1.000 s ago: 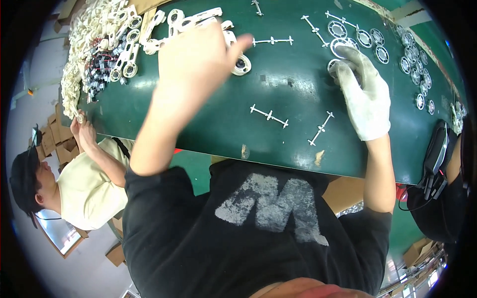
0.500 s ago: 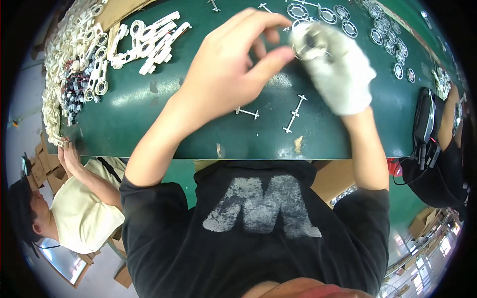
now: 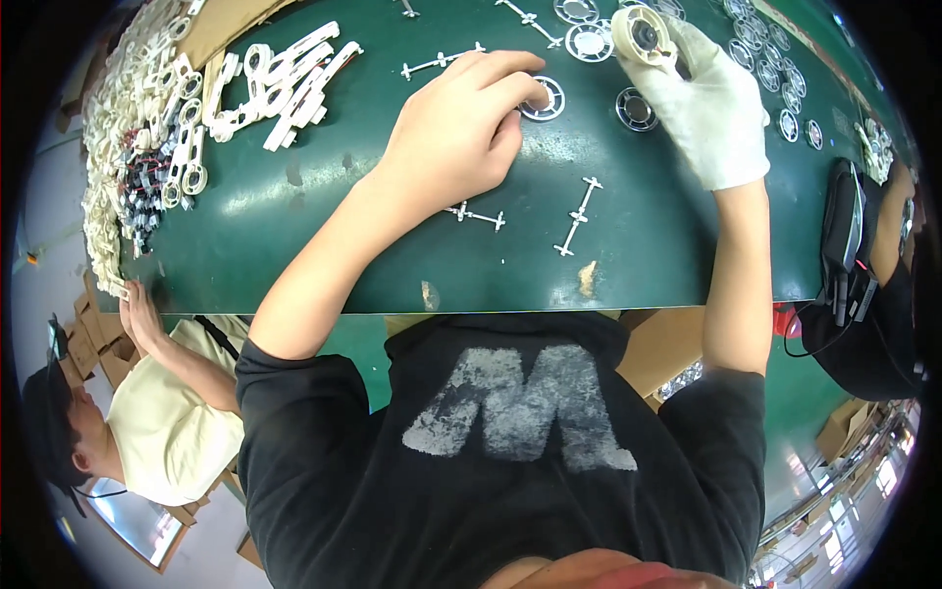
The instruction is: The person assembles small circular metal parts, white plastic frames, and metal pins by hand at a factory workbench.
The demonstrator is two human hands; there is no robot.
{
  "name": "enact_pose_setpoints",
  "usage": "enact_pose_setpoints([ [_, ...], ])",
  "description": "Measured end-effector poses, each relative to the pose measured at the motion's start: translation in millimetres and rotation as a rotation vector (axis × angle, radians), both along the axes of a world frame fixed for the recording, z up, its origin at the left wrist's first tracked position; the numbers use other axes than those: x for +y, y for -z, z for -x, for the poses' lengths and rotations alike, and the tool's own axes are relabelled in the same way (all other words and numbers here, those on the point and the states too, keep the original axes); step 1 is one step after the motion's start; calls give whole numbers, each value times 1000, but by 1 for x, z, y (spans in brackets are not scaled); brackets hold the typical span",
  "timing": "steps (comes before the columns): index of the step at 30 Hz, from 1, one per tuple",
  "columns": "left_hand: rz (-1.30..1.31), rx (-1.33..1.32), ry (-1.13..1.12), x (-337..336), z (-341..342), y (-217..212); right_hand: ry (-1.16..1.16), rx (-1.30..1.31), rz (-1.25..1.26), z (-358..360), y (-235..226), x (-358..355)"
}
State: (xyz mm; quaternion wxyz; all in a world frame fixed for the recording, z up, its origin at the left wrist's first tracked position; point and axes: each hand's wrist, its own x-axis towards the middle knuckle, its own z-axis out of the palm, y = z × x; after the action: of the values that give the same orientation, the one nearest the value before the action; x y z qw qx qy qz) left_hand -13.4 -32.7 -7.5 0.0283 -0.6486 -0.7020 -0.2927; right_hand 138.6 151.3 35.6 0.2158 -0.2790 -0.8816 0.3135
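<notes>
My right hand (image 3: 702,108), in a white glove, grips a round cream plastic housing (image 3: 643,35) with a dark centre, raised over the far part of the table. My bare left hand (image 3: 466,123) is low over the table with its fingers apart. Its index fingertip touches a spoked ring disc (image 3: 546,102) lying flat. Between the hands and a little to the right lies another disc (image 3: 638,110), and a paler disc (image 3: 589,43) is farther back. Thin white plastic sprue pieces (image 3: 579,216) are scattered nearby, one partly hidden under my left wrist.
Many cream plastic parts (image 3: 108,147) are heaped along the left edge beside dark wired parts (image 3: 147,177). White ring-ended shells (image 3: 294,83) lie nearer the middle. More discs (image 3: 765,59) spread at the far right, with a black bag (image 3: 842,236) near the right edge. Another person (image 3: 177,412) works at left.
My hands have moved apart: the right went right with the housing, now seen clearly. The left has come down to a disc on the table. Discs that were covered now show.
</notes>
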Motion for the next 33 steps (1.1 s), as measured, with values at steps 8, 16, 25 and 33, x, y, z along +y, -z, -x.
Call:
enact_pose_setpoints([
  [8,-64,72,-257,11,-15,6,-17,-221,-227,-2,-5,-13],
  [16,-293,-220,84,-4,1,-11,-174,-265,-313,-3,-4,-31],
  [25,-315,-320,179,-4,-6,0,-269,-235,-351,-6,3,-43],
  [33,-311,-512,119,-3,-14,-4,-226,-241,-314,-7,-2,-51],
])
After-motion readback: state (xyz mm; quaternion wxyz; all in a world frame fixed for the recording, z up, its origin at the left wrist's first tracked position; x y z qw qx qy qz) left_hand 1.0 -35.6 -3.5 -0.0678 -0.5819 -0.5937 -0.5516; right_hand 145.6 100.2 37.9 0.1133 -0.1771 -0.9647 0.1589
